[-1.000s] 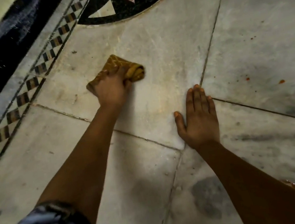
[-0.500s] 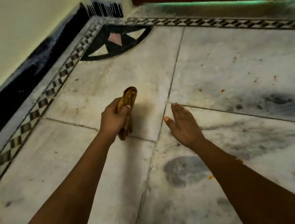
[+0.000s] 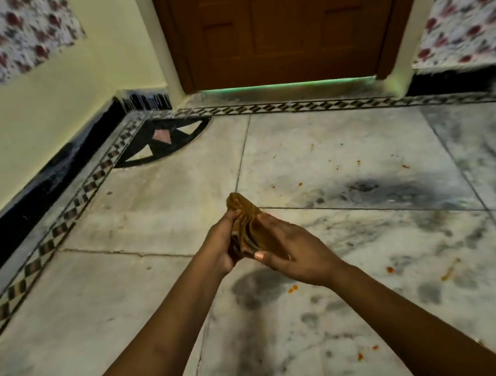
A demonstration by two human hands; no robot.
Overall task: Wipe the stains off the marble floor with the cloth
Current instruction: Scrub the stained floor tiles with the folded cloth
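A folded mustard-brown cloth (image 3: 244, 218) is held up off the marble floor (image 3: 349, 151) between both hands. My left hand (image 3: 217, 247) grips its left side with curled fingers. My right hand (image 3: 289, 248) holds the right side, thumb pressed over the folds. Small orange-red stains dot the floor: a pair below my right wrist (image 3: 292, 289), a streak to the right (image 3: 449, 271), specks further out (image 3: 299, 184) and near the bottom (image 3: 360, 356).
A brown wooden door (image 3: 287, 17) stands straight ahead with green light under it. A yellow wall with a black skirting (image 3: 44, 195) runs along the left. A patterned inlay border (image 3: 59, 226) and a black corner motif (image 3: 163, 141) edge the floor.
My left hand lifted the cloth off the floor and brought it toward me. My right hand left the floor and took hold of the cloth too. The view tilted up toward the door.
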